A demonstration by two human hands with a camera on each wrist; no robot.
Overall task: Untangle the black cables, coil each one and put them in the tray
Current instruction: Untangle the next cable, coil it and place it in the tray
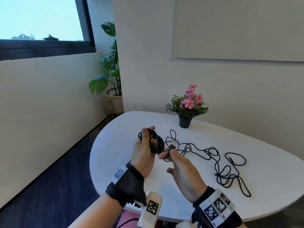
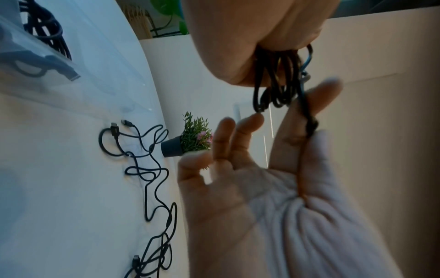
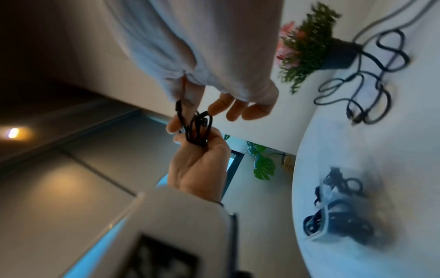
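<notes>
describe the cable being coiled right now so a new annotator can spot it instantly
On the white table, look above its near-left edge, where both hands meet. The left hand grips a black coiled bundle, and the right hand pinches its USB plug. Unlike the loose cables sprawled on the tabletop, it is lifted and looped.

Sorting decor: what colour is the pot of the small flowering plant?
The pot is black or very dark grey, clearest in the head view.
</notes>
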